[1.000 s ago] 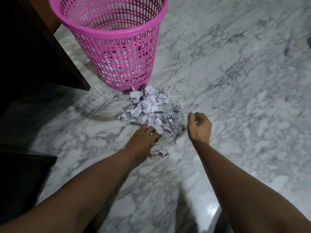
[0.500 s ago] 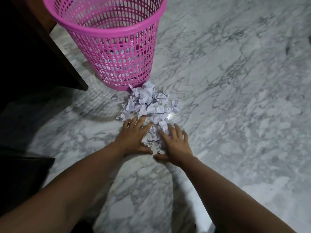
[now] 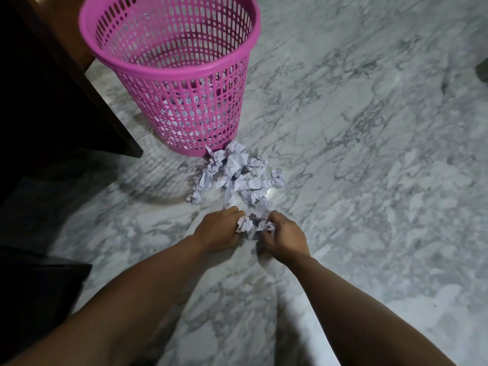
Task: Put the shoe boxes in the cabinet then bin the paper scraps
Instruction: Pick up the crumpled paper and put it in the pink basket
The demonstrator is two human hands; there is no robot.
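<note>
A heap of crumpled white paper scraps (image 3: 236, 173) lies on the marble floor just in front of a pink mesh bin (image 3: 174, 75). Some paper shows through the bin's lower wall. My left hand (image 3: 217, 231) and my right hand (image 3: 286, 237) are side by side at the near edge of the heap, fingers curled. Between them they clutch a few crumpled scraps (image 3: 252, 224). No shoe boxes are in view.
A dark wooden cabinet (image 3: 66, 83) stands at the left, its corner close to the bin. A dark shape (image 3: 34, 294) sits low at the left edge. Grey-veined marble floor (image 3: 369, 154) spreads to the right.
Both hands were flat with fingers spread on the heap's near side half a second ago; they have now curled shut around scraps and pulled slightly toward me.
</note>
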